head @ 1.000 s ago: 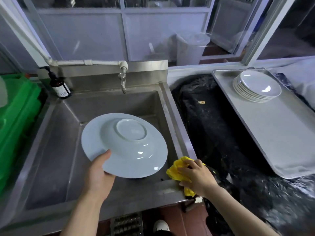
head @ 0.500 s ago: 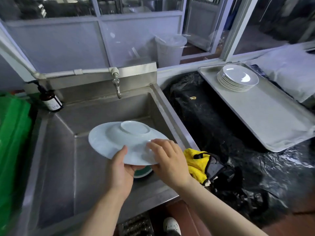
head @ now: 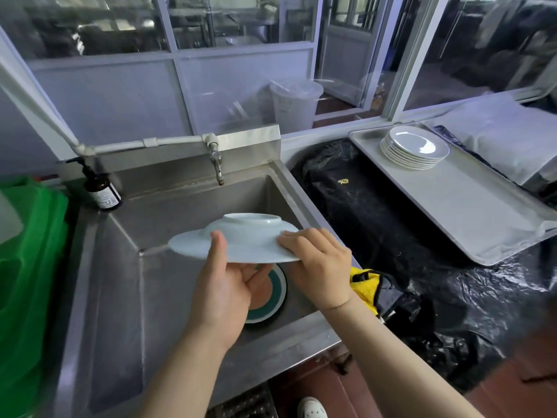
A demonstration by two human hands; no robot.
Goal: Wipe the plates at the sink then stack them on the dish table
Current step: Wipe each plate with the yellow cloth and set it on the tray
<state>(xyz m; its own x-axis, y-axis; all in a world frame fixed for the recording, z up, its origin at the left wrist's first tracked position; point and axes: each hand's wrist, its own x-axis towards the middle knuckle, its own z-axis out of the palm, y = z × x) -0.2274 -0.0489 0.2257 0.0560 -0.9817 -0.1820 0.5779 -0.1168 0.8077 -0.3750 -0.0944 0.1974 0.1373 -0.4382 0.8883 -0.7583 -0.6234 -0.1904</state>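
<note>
Above the sink point(head: 168, 300), plate point(head: 241, 241) held upside down and near level, left hand point(head: 224, 292) gripping its near rim, thumb on top, right hand point(head: 319, 267) grasping its right rim, yellow cloth point(head: 363, 286) on sink edge, plate stack point(head: 414, 147) on tray point(head: 470, 206) on counter, well apart

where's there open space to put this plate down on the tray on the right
The tray is bare from the plate stack at its far corner down to its near rim. The stack's corner is crowded. Both hands, left and right, hold the upturned plate over the sink.
</note>
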